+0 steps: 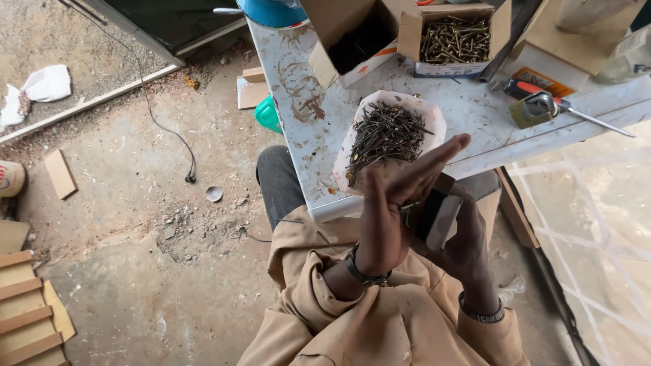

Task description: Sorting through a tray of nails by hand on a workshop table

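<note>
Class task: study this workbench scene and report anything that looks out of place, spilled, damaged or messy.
The white tabletop is stained with brown ring marks and smears. Debris and rubble lie scattered on the concrete floor, with cardboard scraps and a crumpled white cloth. The nails stay heaped in their white bag.
</note>
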